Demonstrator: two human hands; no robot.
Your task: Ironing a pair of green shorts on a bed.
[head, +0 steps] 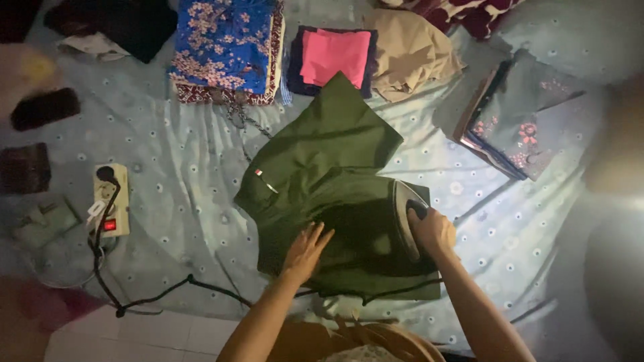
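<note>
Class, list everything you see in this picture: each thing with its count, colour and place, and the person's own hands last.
shirt: one, dark green, spread at centre
iron: one, grey and black, on the shirt's right side
sheet: one, pale blue, dotted, under everything
power strip: one, cream, red switch, left
cord: one, black, along the near edge
flowered cloth: one, blue, folded, top
pink cloth: one, folded, top centre
tan cloth: one, crumpled, top right
grey flowered cloth: one, folded, right
left hand: flat on the shirt
right hand: gripping the iron
</note>
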